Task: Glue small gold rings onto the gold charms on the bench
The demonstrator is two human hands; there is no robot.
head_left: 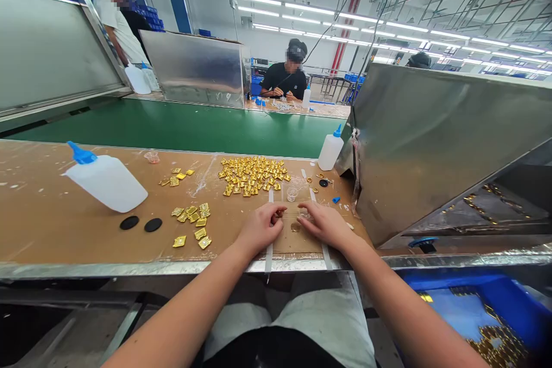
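My left hand (262, 229) is at the cardboard work pad (284, 246), its fingers curled toward the thumb. Whatever they may hold is too small to make out. Facing it across a small gap is my right hand (324, 223), with fingers stretched out and apart. A small clear cup (292, 194) stands just beyond the hands. Farther back lies a wide spread of small gold pieces (254, 172). More square gold pieces (192, 215) lie loose left of my left hand. Strips of whitish tape (269, 257) run along the pad's sides.
A white squeeze bottle (107, 184) with a blue cap leans at left, near black discs (152, 225). Another bottle (331, 150) stands by the metal partition (440, 138) on the right. Beyond runs a green belt (194, 126); a person (284, 77) sits across it. A blue bin (524, 293) holds gold chains.
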